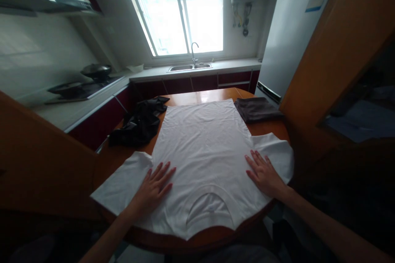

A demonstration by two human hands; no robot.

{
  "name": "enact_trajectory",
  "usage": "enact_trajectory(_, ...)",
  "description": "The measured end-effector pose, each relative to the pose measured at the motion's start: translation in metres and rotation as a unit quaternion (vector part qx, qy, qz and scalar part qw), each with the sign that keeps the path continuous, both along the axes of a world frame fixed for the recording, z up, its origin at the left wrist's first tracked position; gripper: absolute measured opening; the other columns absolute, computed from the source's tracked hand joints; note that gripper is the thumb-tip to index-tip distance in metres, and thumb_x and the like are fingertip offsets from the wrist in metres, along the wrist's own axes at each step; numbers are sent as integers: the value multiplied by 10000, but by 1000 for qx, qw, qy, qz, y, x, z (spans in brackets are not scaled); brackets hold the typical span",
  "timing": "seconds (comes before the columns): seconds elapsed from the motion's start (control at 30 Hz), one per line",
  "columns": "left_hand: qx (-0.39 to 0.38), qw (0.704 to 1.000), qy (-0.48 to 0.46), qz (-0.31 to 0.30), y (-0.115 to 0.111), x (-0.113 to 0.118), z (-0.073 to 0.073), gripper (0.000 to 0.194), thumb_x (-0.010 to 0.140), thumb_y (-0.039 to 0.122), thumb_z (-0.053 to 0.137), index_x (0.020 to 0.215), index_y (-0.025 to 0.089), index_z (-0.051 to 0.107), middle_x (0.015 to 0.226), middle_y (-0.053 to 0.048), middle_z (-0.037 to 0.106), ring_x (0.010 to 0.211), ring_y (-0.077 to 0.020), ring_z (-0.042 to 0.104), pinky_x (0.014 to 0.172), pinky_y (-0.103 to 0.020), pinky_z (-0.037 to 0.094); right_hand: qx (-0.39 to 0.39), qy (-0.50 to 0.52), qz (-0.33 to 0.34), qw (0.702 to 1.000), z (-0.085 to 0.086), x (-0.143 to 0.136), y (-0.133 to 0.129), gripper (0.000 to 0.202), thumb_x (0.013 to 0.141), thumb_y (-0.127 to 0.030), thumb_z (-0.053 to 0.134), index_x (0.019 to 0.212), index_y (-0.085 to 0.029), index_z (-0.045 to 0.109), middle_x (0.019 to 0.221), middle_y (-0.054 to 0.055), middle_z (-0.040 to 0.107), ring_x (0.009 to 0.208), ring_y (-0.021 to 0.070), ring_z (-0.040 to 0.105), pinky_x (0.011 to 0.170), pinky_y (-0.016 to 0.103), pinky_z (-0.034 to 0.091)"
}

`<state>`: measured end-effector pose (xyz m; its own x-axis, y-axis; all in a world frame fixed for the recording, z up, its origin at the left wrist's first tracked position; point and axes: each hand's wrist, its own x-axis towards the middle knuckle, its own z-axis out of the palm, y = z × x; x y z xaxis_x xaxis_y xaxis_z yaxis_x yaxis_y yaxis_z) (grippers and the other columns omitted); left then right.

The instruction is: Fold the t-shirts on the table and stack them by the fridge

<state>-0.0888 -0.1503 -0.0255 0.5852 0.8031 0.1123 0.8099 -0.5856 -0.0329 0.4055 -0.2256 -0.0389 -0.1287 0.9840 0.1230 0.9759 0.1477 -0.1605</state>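
A white T-shirt (203,144) lies spread flat, its round neckline toward me and its hem at the far side. My left hand (153,189) rests flat on the shirt near the left sleeve, fingers spread. On the other side, my right hand (264,174) lies palm down by the right sleeve, its fingers also apart. Neither hand grips the fabric. Both sleeves stretch outward, and the left one reaches past the table's edge.
The shirt covers much of a round wooden table (197,98). A crumpled black garment (140,123) lies at the left, a folded dark cloth (258,109) at the back right. Beyond are a counter with a sink (182,68), a stove (83,89) and a fridge (291,33).
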Motion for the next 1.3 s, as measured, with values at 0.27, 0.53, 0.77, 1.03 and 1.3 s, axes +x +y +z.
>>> enact_trajectory(0.27, -6, 996, -83, 27, 30, -1, 16, 528, 1023, 451, 408, 1527, 299, 444, 1597, -60, 418, 1492, -280, 354, 1216, -554, 275, 25, 54, -19, 998, 16, -11, 59, 570, 1019, -438, 369, 1515, -174, 464, 1619, 152, 360, 1510, 299, 298, 1198, 511, 279)
enact_trajectory(0.53, 7, 971, -149, 188, 209, 61, 44, 537, 934, 263, 431, 1426, 70, 524, 1526, -164, 497, 1448, -245, 428, 1221, -385, 326, 14, 61, -98, 993, 44, -32, 255, 567, 985, -248, 355, 1499, -22, 431, 1595, 229, 365, 1493, 301, 307, 1198, 445, 265)
enact_trajectory(0.77, 4, 966, -131, 224, 316, 81, 30, 524, 962, 228, 400, 1444, 57, 513, 1559, -170, 452, 1477, -231, 375, 1233, -331, 273, -13, 60, -152, 986, 30, -27, 344, 603, 1014, -317, 278, 1492, 32, 393, 1564, 250, 400, 1469, 264, 335, 1182, 370, 263)
enact_trajectory(1.03, -20, 962, -94, 254, 383, 85, 10, 566, 1009, 409, 361, 1528, 194, 436, 1632, -128, 343, 1526, -308, 254, 1232, -523, 186, -8, 45, -186, 982, 14, -23, 417, 605, 940, -201, 309, 1498, 11, 408, 1623, 219, 310, 1512, 277, 243, 1224, 405, 170)
enact_trajectory(1.3, -55, 955, -61, 285, 424, 70, 0, 660, 986, 578, 316, 1569, 275, 377, 1675, -112, 240, 1537, -386, 176, 1212, -610, 121, -33, 34, -190, 981, 0, -19, 476, 668, 1004, -457, 322, 1561, -90, 360, 1658, 218, 222, 1541, 325, 166, 1224, 471, 124)
